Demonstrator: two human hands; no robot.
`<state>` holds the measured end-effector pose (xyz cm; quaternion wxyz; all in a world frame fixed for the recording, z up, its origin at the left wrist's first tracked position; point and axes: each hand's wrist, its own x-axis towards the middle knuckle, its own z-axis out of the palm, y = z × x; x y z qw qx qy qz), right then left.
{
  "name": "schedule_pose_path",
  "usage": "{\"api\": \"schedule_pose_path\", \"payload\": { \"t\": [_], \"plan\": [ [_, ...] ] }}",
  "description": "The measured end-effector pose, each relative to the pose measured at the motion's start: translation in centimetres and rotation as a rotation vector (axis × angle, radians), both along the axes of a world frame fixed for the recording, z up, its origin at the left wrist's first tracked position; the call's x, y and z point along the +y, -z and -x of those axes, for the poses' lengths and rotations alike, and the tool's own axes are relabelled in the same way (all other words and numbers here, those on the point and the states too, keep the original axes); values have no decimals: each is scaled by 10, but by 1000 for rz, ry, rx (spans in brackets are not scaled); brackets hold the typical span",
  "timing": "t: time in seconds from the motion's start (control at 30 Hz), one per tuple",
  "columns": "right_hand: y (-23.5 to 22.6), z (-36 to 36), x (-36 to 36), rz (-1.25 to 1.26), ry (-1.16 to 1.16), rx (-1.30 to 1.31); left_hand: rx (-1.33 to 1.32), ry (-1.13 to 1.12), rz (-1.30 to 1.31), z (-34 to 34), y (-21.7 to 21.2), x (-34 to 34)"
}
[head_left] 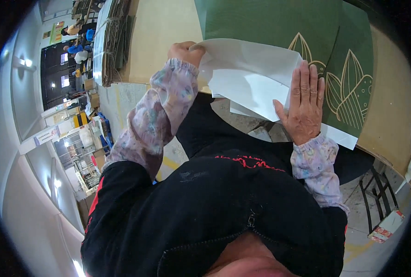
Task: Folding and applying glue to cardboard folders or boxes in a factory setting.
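A white paper sheet (247, 48) is curled up along the near edge of the table, its flap standing in a bent strip. At its left end my left hand (187, 53) is closed, pinching the sheet's corner between thumb and fingers. My right hand (304, 101) lies flat at the right end, fingers stretched and close together, thumb apart, pressing on the sheet's fold. Under and beyond it spread green sheets (270, 21) with gold line drawings of leaves. More white sheet edges (339, 136) stick out over the table's near edge.
The tan table (164, 37) runs across the top. A tied stack of flat cardboard (115, 41) stands at the left. A black metal frame (376, 198) is at the lower right. Several people are far off at the upper left, among boxes.
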<state>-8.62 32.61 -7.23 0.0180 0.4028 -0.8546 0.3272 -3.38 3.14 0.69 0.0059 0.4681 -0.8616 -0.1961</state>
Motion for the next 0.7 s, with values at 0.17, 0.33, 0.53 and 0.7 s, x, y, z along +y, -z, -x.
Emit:
{"api": "schedule_pose_path", "payload": {
  "t": [0.17,0.33,0.53,0.7],
  "plan": [
    [-3,1,1,-6,-5,-7,30,27,140,-4,17,14],
    [-3,0,-2,-37,-20,-38,-543,461,389,7,25,16],
    [-5,0,-1,-42,-17,-52,-78,474,179,-26,49,24],
    [0,2,-1,1,2,-50,540,276,-107,-49,44,17]
  ]
}}
